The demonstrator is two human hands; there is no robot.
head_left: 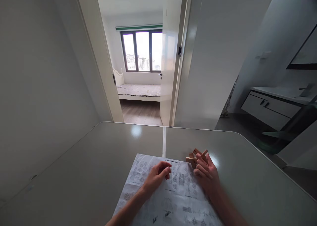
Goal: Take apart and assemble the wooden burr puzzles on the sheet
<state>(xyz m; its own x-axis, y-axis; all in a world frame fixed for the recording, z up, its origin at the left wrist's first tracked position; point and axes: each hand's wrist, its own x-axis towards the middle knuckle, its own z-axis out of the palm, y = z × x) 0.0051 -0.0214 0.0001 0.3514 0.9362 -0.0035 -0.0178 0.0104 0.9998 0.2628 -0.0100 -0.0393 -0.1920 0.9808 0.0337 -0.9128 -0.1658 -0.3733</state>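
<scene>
I see my right hand (206, 175) curled around a half-hidden wooden interlocking puzzle (194, 157) at the far right corner of the instruction sheet (178, 199), whose print is unreadable, my left hand (156, 178) loosely curled and empty on it, the grey folding table (86, 173) beneath, a bedroom doorway (141, 71) beyond.

right hand (206, 174) gripping wooden puzzle (195, 157), printed sheet (170, 193)

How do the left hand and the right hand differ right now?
The left hand holds nothing; the right hand grips a wooden puzzle. The left hand lies on the printed sheet, fingers loosely curled; the right hand sits at the sheet's far right corner, fingers around the puzzle. Both rest low on the table.
</scene>
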